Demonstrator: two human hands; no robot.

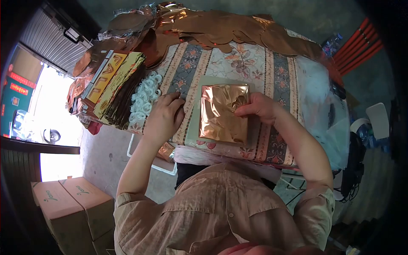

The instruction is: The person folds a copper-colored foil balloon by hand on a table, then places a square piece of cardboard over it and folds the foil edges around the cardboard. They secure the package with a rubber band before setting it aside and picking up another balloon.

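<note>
A folded, shiny copper-coloured foil packet (223,112) lies on a greenish-grey sheet (193,123) on the patterned tablecloth. My right hand (260,108) pinches the packet's right edge, with the thumb on top and the other fingers partly hidden. To the left, my left hand (168,114) rests on the cloth with its fingers curled, beside a pile of white coiled rings (145,95). Whether it holds anything small is hidden. Left of the rings stands a stack of printed gold and brown packets (121,87).
Flat brown foil shapes (221,27) cover the table's far edge. Clear plastic bags (318,110) lie at the right end. Cardboard boxes (68,204) stand on the floor at lower left. A white-rimmed container (163,170) is below the near edge.
</note>
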